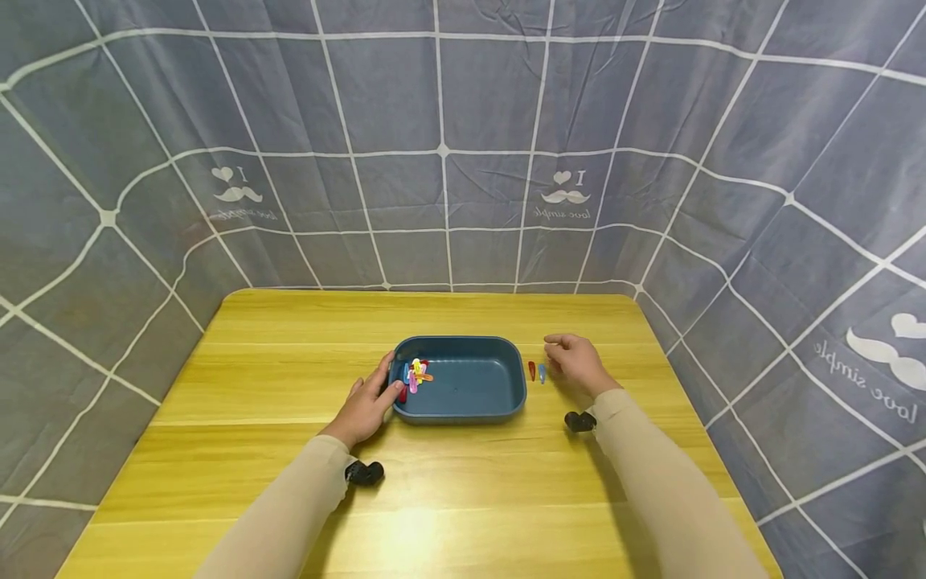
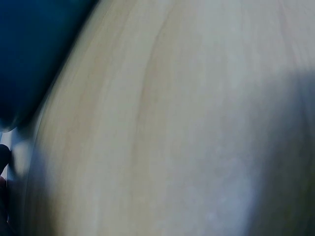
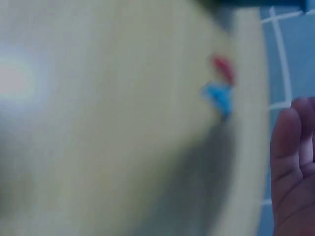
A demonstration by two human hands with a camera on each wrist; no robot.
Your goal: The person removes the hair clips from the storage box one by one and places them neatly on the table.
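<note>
Clips [image 1: 417, 374] in the bin [image 1: 477, 414] overlap so much at its left end that I can't get a solid count, just red, blue, yellow, pink and orange bits. Left-wrist shot is mostly blurry table [image 1: 448, 498], and the right-wrist one chops the hand off at the edge. Outside the bin it's two: a red clip [image 1: 531, 371] and a blue clip [image 1: 542, 372], side by side just right of it. Left hand [image 1: 366, 408] is on the bin's left end, thumb over the rim, fingers along the outer wall; can't tell if they're really pinching it. Right hand [image 1: 579, 366] is just right of that pair, fingers released and loose. One bin, dark blue, smooth, rounded rectangle. Loose clips are skinny teardrops, table's wood-grained, cloth [image 1: 391, 96] behind is creased with white grid lines.
</note>
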